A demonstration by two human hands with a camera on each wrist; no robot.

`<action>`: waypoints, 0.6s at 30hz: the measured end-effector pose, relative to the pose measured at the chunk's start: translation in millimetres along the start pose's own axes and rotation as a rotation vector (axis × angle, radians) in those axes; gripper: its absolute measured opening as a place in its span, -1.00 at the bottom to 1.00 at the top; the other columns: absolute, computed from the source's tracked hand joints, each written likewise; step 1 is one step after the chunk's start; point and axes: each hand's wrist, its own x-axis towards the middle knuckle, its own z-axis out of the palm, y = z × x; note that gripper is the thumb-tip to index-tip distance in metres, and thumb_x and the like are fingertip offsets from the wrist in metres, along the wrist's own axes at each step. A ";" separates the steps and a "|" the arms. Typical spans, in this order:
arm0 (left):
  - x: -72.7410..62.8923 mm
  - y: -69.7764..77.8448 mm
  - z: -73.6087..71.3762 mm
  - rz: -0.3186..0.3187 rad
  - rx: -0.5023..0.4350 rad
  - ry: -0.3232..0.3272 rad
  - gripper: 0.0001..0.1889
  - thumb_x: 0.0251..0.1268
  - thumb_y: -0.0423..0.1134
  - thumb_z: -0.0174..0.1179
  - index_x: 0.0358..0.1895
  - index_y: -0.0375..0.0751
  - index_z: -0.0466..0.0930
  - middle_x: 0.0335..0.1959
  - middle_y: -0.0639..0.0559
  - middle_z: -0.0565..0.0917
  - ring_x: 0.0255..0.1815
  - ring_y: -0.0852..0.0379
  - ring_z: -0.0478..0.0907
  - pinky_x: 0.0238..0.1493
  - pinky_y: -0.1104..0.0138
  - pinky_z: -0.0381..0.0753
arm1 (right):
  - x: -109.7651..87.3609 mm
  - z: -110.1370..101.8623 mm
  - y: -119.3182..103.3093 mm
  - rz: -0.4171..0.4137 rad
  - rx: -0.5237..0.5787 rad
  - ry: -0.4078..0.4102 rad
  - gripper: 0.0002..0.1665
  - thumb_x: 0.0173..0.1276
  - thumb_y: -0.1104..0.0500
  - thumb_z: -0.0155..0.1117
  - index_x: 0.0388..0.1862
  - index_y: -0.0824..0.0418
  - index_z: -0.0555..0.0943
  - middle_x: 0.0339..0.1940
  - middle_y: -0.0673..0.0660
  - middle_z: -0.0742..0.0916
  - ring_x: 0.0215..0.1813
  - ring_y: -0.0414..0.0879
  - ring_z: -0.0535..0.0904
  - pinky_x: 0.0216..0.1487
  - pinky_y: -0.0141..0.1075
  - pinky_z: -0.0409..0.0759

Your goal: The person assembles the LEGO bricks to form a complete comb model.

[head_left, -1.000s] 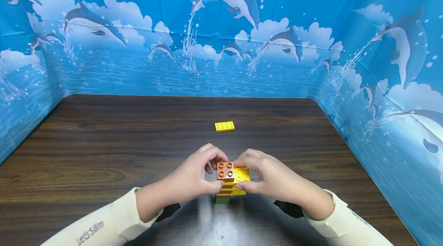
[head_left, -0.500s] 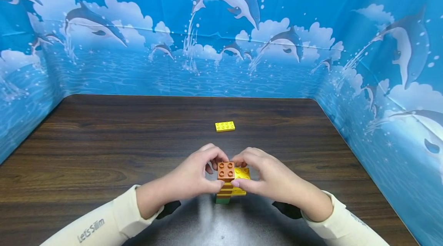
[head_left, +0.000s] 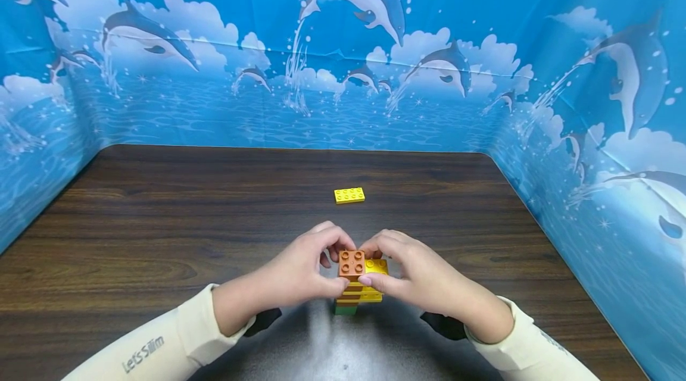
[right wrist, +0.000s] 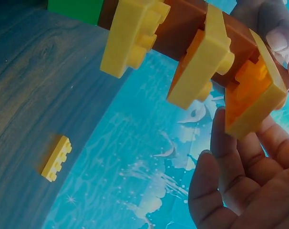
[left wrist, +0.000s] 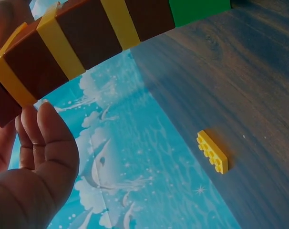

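Observation:
A tower of building bricks stands near the table's front, with a green brick at its foot. Above that, brown bricks alternate with yellow plates that jut out to the right. A brown brick with studs tops the stack. My left hand pinches this top brick from the left, thumb in front and fingers behind. From the right, my right hand grips it too, its thumb at the brick's front right corner and its fingers at the back, over the uppermost yellow plate.
A loose yellow plate with studs lies beyond the hands on the dark wooden table. A blue dolphin-print cloth rises along the table's back and both sides.
My right thumb has moved left, from the yellow plate's front edge to the corner of the top brown brick. The left hand keeps its hold.

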 end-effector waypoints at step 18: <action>-1.0 -3.9 -2.0 -0.055 -0.105 -0.037 -0.68 0.06 -0.31 0.37 -0.08 -0.21 0.56 -0.20 0.02 0.47 -0.18 0.06 0.42 -0.10 0.23 0.59 | -1.4 1.5 0.9 -0.003 -0.023 0.002 -0.71 0.33 0.03 0.31 -0.02 0.07 0.57 -0.15 -0.12 0.61 -0.14 -0.24 0.46 -0.07 -0.28 0.54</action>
